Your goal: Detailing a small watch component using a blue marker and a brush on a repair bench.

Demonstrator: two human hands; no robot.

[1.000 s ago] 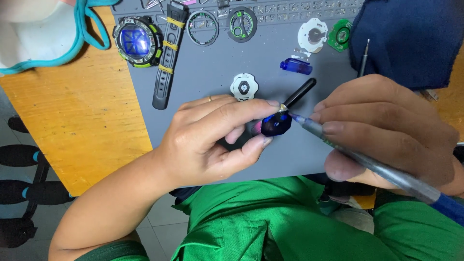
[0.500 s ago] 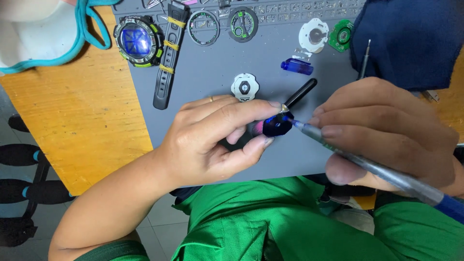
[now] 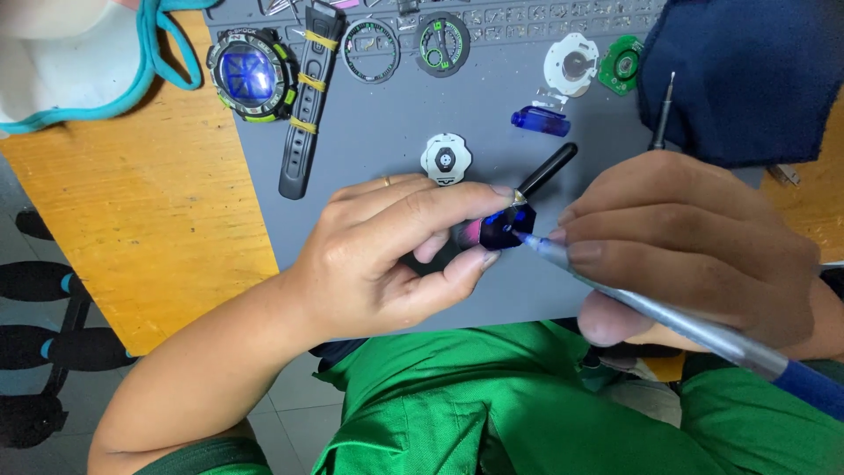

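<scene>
My left hand (image 3: 387,255) pinches a small blue, glossy watch part (image 3: 501,227) between thumb and forefinger, above the grey work mat (image 3: 378,132). My right hand (image 3: 694,246) grips a silver and blue pen-like tool (image 3: 703,330) whose tip touches the right side of that part. A thin black-handled tool (image 3: 547,169) pokes out behind my left fingertips; who holds it is hidden.
On the mat lie a black watch case with a blue face (image 3: 251,75), its strap (image 3: 306,97), two dial rings (image 3: 370,50), a white round module (image 3: 446,159), a blue clear piece (image 3: 541,120), a white disc (image 3: 571,64) and a green circuit piece (image 3: 622,64). A dark blue cloth (image 3: 747,70) covers the right.
The blue part has turned slightly in my left fingers and the tool tip has stayed against it. Both hands remain in nearly the same place.
</scene>
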